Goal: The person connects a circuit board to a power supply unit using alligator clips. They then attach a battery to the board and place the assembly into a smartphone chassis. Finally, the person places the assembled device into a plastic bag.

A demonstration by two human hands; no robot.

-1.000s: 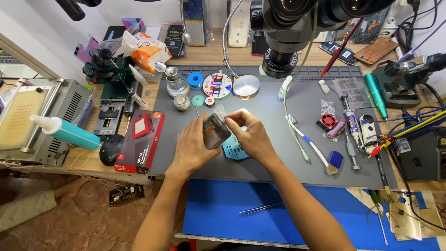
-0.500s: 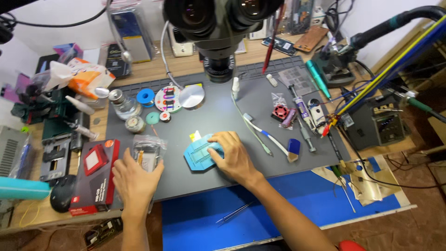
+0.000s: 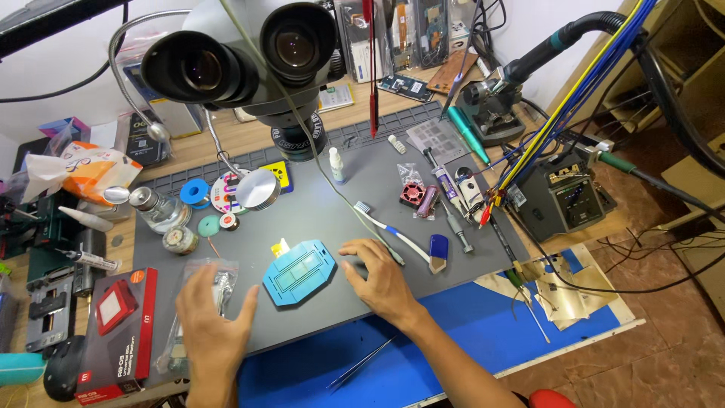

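Note:
My left hand (image 3: 210, 321) lies flat, fingers spread, on a clear plastic bag (image 3: 204, 281) at the left of the grey work mat (image 3: 317, 219). My right hand (image 3: 380, 273) rests palm down on the mat, fingers apart, just right of a blue hexagonal fixture plate (image 3: 299, 272). It holds nothing. A small yellow piece (image 3: 280, 246) sits at the plate's upper left corner. A black stereo microscope (image 3: 257, 53) hangs over the mat's back.
A toothbrush (image 3: 385, 227), small bottle (image 3: 337, 165), solder spool (image 3: 195, 192), glass jar (image 3: 155, 209) and round tins lie on the mat. A red-and-black box (image 3: 117, 325) sits left. Tweezers (image 3: 361, 364) lie on the blue mat in front. A soldering station (image 3: 563, 198) and cables stand right.
The view moved in and tilted. One second ago both hands held a small dark object together; then they parted. Now the left hand lies on the bag and the right beside the blue plate.

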